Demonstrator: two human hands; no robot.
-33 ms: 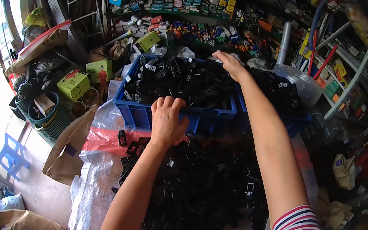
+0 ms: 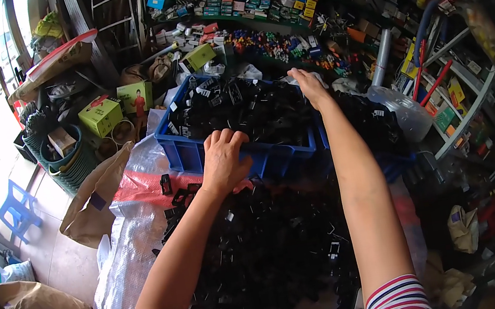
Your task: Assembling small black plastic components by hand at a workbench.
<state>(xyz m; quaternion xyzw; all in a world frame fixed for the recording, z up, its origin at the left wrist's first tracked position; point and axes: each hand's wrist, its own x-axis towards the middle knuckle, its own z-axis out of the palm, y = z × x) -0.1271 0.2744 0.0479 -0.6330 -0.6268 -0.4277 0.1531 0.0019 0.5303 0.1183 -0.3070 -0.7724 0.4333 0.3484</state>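
I am grasping the near long wall of a blue rectangular open-topped plastic crate point(image 2: 187, 155) with the left hand point(image 2: 225, 161), whose fingers are curling over the rim while the thumb is sitting lower, toward the outside. The right hand point(image 2: 313, 89) is reaching to the crate's right end, its fingers lying nearly straight and close together, their tips pointing to the upper left of the frame; I am not managing to tell whether they are gripping the edge there or only resting by it.

The crate is occupying the upper middle of the frame. Its long axis is running from left to right, dropping a little toward the right, and its short left end is slanting up and away toward the top of the frame. Small black parts with scattered white patches point(image 2: 239, 101) are filling it, pointing in mixed directions.

Below, in the lower middle, a loose dark heap of black pieces point(image 2: 273, 240) is spreading over a white woven plastic sheet with a red band point(image 2: 123, 253). A second blue plastic crate point(image 2: 397, 164) is standing just right of the right forearm, and a clear plastic tub point(image 2: 404, 109) is leaning beyond it.
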